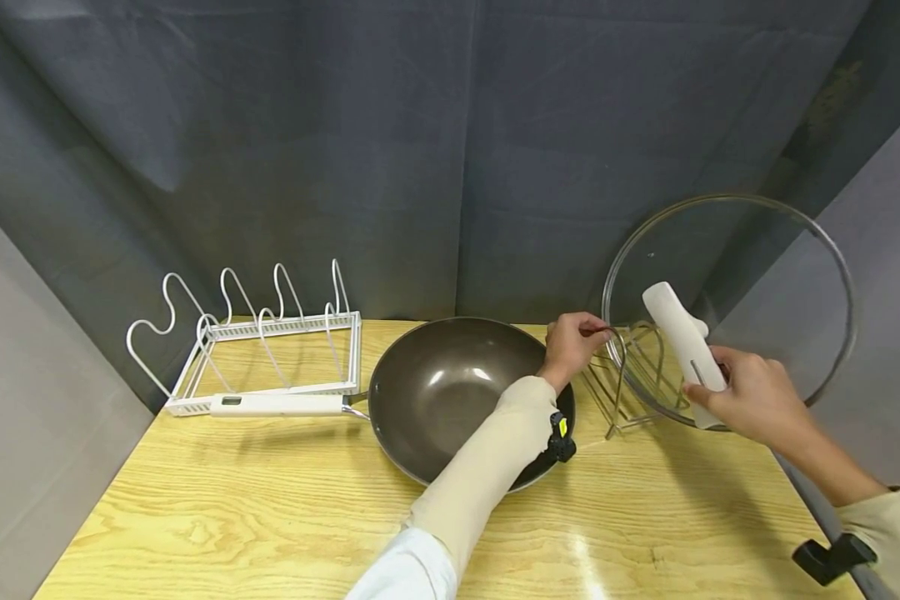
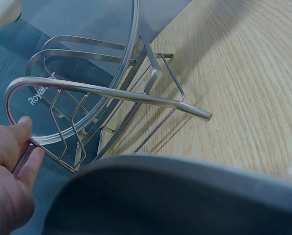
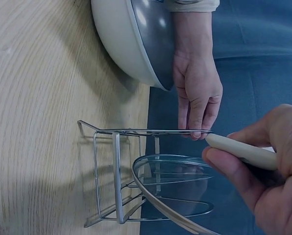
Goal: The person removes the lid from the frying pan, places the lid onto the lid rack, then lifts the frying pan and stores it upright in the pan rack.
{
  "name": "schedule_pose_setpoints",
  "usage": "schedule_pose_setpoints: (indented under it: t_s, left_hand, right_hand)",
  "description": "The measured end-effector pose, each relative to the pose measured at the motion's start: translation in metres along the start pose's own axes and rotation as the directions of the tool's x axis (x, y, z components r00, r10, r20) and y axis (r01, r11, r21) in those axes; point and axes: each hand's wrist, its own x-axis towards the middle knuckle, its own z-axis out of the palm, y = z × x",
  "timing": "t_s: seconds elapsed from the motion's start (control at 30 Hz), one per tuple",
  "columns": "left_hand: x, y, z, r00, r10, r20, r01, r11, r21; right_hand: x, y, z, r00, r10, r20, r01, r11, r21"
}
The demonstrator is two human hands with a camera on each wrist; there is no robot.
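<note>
A large clear glass lid with a metal rim stands steeply tilted at the right. My right hand grips its long white handle. Beneath the lid is a small metal wire rack; the lid's lower edge lies between the rack's loops in both wrist views. With thumb and fingers, my left hand pinches the top of the rack's near-side loop. That forearm passes over a dark wok, whose long white handle points left.
A white wire rack with several upright loops stands at the back left, behind the wok's handle. The wooden table ends against a dark grey curtain. Grey panels flank both sides.
</note>
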Motion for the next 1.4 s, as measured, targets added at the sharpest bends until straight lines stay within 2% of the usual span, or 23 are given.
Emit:
schedule_pose_setpoints:
  t_s: [0.67,1.2,1.4]
  left_hand:
    - [-0.001,-0.003,0.0,1.0,-0.009,-0.003,0.009,1.0,-0.004]
    - [0.0,-0.002,0.0,1.0,0.028,0.001,-0.028,1.0,-0.011]
    - [-0.001,-0.002,0.0,1.0,0.012,-0.004,-0.012,1.0,-0.014]
  right_hand:
    - [0.003,-0.002,0.008,1.0,0.004,0.017,-0.004,1.0,-0.007]
    - [0.007,-0.001,0.013,1.0,-0.017,0.003,0.017,1.0,-0.011]
    - [0.009,-0.002,0.015,1.0,-0.013,0.012,0.013,1.0,-0.013]
